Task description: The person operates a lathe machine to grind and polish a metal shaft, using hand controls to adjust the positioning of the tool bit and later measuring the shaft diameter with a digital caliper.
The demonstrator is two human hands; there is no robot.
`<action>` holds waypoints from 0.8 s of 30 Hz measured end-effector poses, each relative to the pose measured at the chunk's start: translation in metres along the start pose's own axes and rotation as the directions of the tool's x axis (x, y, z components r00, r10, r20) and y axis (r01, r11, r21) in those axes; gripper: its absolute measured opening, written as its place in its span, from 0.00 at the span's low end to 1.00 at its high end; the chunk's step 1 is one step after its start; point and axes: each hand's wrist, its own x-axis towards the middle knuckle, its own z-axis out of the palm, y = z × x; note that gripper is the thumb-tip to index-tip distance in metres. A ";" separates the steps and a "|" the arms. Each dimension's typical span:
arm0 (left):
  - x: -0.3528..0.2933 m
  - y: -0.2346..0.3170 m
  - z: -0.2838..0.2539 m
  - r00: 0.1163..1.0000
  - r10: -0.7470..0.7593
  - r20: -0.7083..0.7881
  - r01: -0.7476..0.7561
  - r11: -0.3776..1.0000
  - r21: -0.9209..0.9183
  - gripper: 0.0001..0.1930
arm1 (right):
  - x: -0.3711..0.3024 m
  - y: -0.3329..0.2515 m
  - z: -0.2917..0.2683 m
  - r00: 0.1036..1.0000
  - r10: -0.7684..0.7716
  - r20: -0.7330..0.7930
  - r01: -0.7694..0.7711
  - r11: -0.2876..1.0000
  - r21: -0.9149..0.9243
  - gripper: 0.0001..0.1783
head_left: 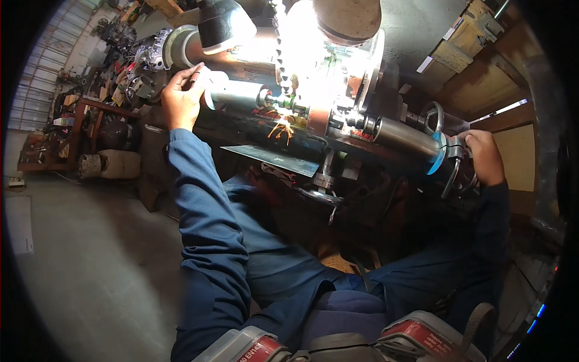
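A bench machine with a bright metal bed stands before me under strong light. Orange sparks (281,128) fall from its middle, close to a reddish-brown wheel (318,119). At the left end, my left hand (183,98) has its fingers closed on a pale round knob (211,83), beside a grey metal cylinder (240,95). On the right, my right hand (484,155) wraps over a metal clamp fitting (458,146) next to a blue ring (436,154) and a steel cylinder (401,137). Glare hides much of the machine's centre.
A segmented hose (279,42) hangs over the bed near a black lamp head (224,27). Below are a flat metal plate (274,158) and a handwheel (319,195). Shelves with mixed metal parts stand at far left; wooden panels (517,155) are at right.
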 end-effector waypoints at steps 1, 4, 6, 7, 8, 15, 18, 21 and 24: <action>0.000 0.001 0.000 1.000 -0.006 0.000 0.006 1.000 0.000 0.11 | 0.008 0.011 -0.003 1.000 0.001 0.001 -0.001 1.000 0.004 0.17; 0.000 -0.001 -0.002 1.000 -0.004 0.001 0.004 1.000 0.000 0.11 | 0.029 0.018 -0.005 0.951 0.144 0.274 -0.168 0.984 0.065 0.19; 0.001 -0.003 -0.003 1.000 0.005 0.004 -0.005 1.000 0.002 0.11 | 0.041 0.014 -0.005 0.909 0.199 0.367 -0.264 0.955 0.137 0.20; -0.001 -0.003 -0.003 1.000 -0.007 0.009 0.007 1.000 -0.005 0.11 | 0.043 0.011 -0.003 0.854 0.237 0.463 -0.360 0.912 0.198 0.22; -0.002 -0.003 -0.003 1.000 -0.019 0.015 0.020 1.000 -0.013 0.12 | 0.040 -0.001 -0.003 0.854 0.267 0.447 -0.390 0.897 0.209 0.23; -0.003 0.010 0.005 1.000 -0.002 -0.018 0.003 0.998 0.066 0.11 | -0.002 -0.019 0.004 0.979 0.173 0.106 -0.184 0.978 0.103 0.24; -0.004 0.009 0.000 0.999 -0.038 -0.025 0.039 0.999 0.020 0.11 | -0.029 -0.052 0.015 0.958 0.077 -0.275 -0.115 0.986 -0.124 0.21; -0.003 0.011 -0.001 1.000 -0.009 -0.023 0.010 0.998 0.063 0.11 | -0.050 -0.052 0.034 0.864 -0.122 -0.489 0.021 0.978 -0.206 0.18; -0.002 0.006 -0.002 1.000 -0.003 -0.021 0.004 1.000 0.028 0.11 | -0.068 -0.044 0.050 0.787 -0.268 -0.555 0.054 0.927 -0.370 0.19</action>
